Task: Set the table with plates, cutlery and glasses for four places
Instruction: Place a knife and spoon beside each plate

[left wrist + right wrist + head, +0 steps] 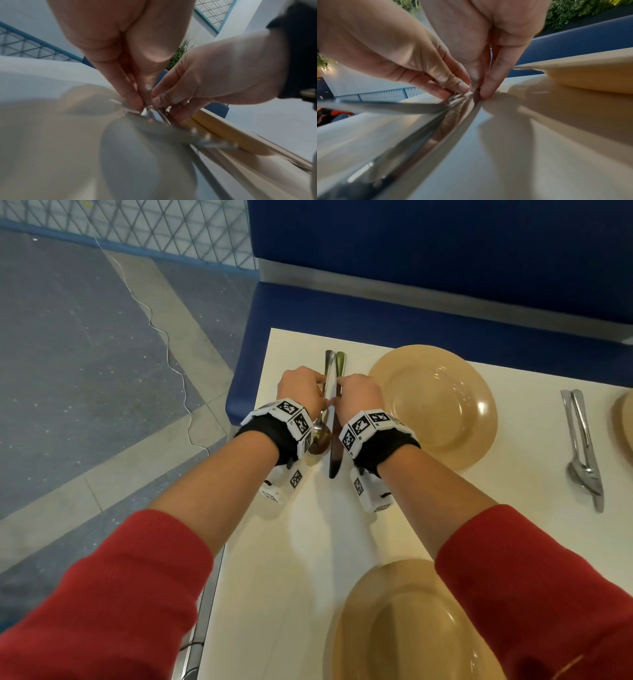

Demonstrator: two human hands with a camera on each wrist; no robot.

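A cream table (308,542) is seen from above, pushed against a blue bench (411,313). Three tan plates are laid on it: one at the far place (435,405), one at the near edge (394,628), and a third cut off by the right border (623,419). No glasses are visible anywhere in these views, and a fourth plate cannot be found (it may simply lie outside the frame).

Between the far plate and the cut-off one, a finished cutlery set (582,446) is laid side by side, well apart from both hands.

To the left of the far plate, a spoon (320,433) and a knife (335,453) are being aligned, handles pointing toward the bench. The spoon handle is pinched by the left hand (301,388), its fingertips (135,102) curled down onto the metal. The knife handle is pinched by the right hand (359,398), with thumb and fingertips (486,93) closed on it against the tabletop. The two pieces are held just beside each other, nearly touching.

The task is judged to be roughly at its middle: plates mostly placed, cutlery done for at least one place and under way for a second, glasses and the near place's cutlery not yet supplied.
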